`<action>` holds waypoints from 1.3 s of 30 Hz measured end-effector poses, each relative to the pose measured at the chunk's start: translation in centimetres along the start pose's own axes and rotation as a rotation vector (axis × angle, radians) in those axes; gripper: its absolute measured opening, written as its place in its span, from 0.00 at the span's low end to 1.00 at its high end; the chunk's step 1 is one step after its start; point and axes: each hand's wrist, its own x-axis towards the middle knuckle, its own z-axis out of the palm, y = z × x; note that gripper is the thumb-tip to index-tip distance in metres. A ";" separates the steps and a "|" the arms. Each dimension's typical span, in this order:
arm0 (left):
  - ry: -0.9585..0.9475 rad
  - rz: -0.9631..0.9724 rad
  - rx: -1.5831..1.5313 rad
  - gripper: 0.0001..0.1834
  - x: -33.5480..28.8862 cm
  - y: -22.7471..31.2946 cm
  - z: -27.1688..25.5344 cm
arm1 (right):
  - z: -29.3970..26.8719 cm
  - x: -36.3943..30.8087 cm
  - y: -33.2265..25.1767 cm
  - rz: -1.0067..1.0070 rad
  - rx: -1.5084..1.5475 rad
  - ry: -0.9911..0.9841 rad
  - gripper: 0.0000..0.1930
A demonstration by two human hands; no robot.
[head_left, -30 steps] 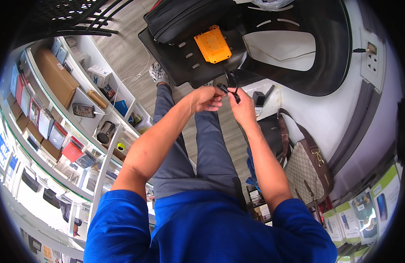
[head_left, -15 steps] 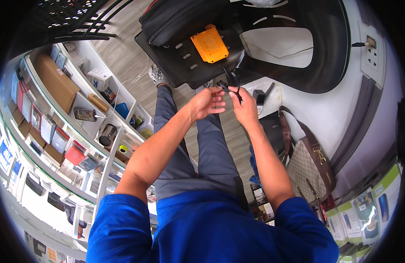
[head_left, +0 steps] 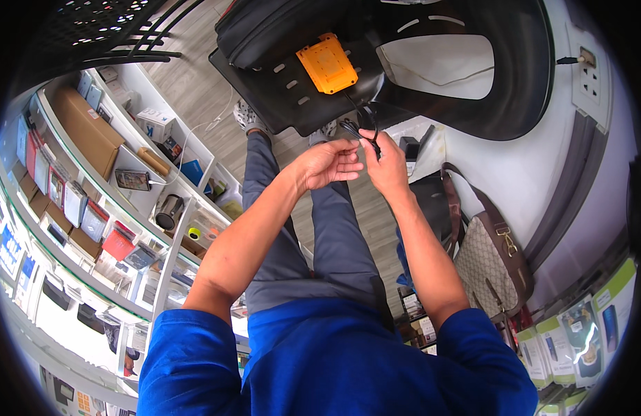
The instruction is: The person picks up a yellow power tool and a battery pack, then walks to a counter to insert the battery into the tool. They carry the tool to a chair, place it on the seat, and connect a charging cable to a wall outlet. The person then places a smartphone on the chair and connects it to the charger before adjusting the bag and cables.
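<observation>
Right hand [head_left: 387, 166] outstretched, around black cable [head_left: 351, 126]

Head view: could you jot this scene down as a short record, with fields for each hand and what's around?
Left hand grip: fingers partly spread; cable contact unclear
Right hand grip: closed on looped, thin black cable
Cable path: from the right hand toward a flat, orange rectangular case
Case rests on: black chair with slotted seat
Nearby, right: brown patterned shoulder bag

device [head_left: 327, 64] on chair [head_left: 521, 76], shelves [head_left: 166, 270] left, bag [head_left: 492, 267] right
</observation>
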 end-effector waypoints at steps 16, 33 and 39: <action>0.390 1.253 1.552 0.08 -1.4 1.6 1.1 | 0.7 0.7 0.4 0.509 0.473 -0.110 0.13; 0.247 0.423 0.817 0.13 -0.2 2.6 -0.6 | 0.7 0.8 0.9 0.477 0.274 -0.264 0.11; 0.269 0.365 0.875 0.13 -2.0 3.6 0.5 | 0.5 1.0 1.2 0.651 0.775 -0.289 0.13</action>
